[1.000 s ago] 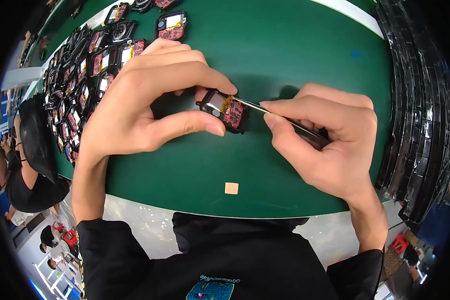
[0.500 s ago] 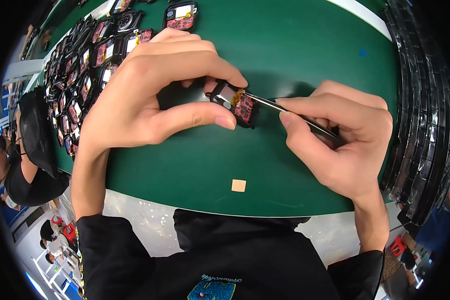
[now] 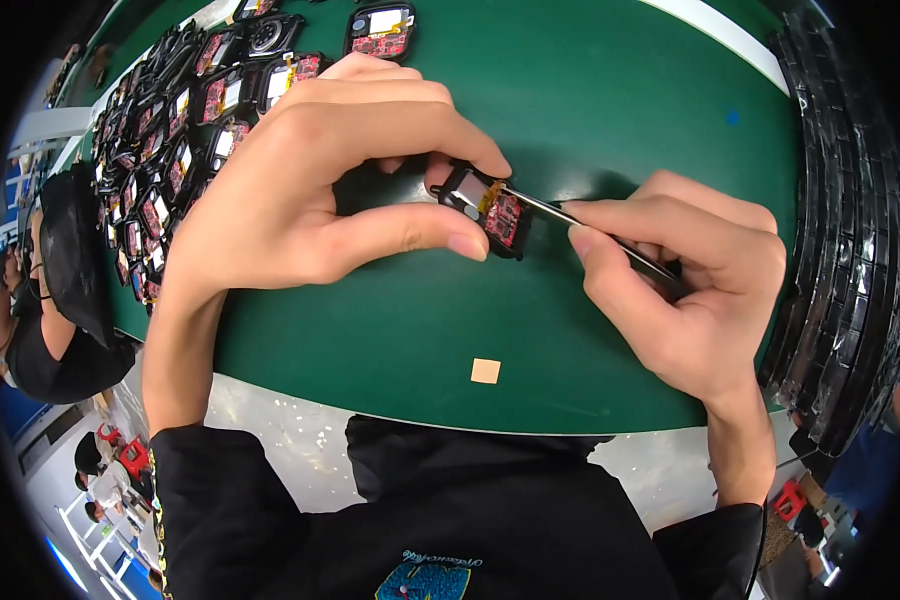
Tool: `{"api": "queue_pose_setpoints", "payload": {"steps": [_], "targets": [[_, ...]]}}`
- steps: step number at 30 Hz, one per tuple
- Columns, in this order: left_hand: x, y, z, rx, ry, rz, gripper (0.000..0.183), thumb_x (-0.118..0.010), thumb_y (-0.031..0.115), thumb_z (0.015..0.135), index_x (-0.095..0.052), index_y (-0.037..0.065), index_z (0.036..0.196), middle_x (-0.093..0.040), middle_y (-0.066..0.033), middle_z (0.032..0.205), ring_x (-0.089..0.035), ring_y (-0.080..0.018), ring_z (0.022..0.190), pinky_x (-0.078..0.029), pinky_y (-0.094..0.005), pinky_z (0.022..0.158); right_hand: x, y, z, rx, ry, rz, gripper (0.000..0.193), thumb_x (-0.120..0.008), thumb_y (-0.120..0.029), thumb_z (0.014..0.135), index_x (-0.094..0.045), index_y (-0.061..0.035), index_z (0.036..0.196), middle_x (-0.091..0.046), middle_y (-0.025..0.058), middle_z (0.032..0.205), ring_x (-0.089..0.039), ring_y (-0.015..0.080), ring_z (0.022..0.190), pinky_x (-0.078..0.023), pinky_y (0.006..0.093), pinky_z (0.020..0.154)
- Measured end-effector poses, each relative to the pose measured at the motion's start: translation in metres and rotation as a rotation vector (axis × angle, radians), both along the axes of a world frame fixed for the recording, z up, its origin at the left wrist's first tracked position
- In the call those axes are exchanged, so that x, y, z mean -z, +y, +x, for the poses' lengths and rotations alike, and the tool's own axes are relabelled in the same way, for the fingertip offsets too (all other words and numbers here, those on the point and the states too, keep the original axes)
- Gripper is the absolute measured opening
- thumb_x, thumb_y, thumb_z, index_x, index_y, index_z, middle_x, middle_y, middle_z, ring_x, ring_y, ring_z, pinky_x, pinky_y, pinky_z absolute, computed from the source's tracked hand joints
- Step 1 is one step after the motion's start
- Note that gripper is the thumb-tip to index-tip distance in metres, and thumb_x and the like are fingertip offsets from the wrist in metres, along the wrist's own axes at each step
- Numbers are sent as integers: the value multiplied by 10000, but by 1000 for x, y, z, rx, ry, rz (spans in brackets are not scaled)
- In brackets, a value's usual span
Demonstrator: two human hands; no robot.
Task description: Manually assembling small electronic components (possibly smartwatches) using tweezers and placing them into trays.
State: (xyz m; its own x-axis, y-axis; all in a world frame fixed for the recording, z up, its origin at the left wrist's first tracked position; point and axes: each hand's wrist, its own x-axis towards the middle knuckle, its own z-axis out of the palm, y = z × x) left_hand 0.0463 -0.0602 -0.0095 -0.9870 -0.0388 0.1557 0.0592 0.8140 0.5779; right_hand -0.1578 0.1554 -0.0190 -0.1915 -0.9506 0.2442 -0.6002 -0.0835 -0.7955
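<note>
Between the thumb and fingers of my left hand point(image 3: 340, 190) is an opened smartwatch case point(image 3: 507, 222), tilted, with a silver battery, a red circuit board and a yellow flex cable showing inside. My right hand point(image 3: 680, 270) is closed round a pair of dark tweezers point(image 3: 610, 240). Their thin metal tip touches the case at the upper end of the yellow cable. Whether the tip pinches the cable is too small to tell. On the green table point(image 3: 390, 345) below my hands lies a small beige square point(image 3: 485, 371).
Many similar open watch cases point(image 3: 220, 95) crowd the table's left side, one apart point(image 3: 381, 30) at the top. Stacked black trays point(image 3: 840, 220) with clear wrap line the right edge. A blue mark point(image 3: 733, 118) is at upper right. Another person point(image 3: 55, 340) sits at left.
The table and the things on it appear slightly shifted in the view. Both hands keep their grips, with the tweezers' tip still at the yellow cable.
</note>
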Motion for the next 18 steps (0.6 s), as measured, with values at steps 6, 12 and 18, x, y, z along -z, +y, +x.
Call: {"api": "queue_pose_setpoints", "payload": {"steps": [6,12,18], "targets": [[3,3,-1,-24,30,36,535,-962,387,756,-841,17,1122,-755,-38,930,-608,-190,805,-443,-356,851,2,0,4,37,-7,-33,213,-793,129,826,-857,47,1012,-669,28,692,-555,65,581,-370,237,543],[3,4,0,-49,28,40,528,-964,383,742,-841,28,1114,-740,-34,918,-592,-190,802,-446,-360,851,6,0,6,18,41,-71,226,-792,135,827,-857,40,1023,-676,32,700,-579,69,595,-390,240,551],[1,4,-1,-27,25,62,516,-964,368,746,-838,26,1111,-743,-39,920,-590,-197,810,-448,-365,854,7,-1,9,21,89,-124,225,-810,112,820,-861,15,1016,-648,34,666,-549,90,549,-377,265,517]]}}
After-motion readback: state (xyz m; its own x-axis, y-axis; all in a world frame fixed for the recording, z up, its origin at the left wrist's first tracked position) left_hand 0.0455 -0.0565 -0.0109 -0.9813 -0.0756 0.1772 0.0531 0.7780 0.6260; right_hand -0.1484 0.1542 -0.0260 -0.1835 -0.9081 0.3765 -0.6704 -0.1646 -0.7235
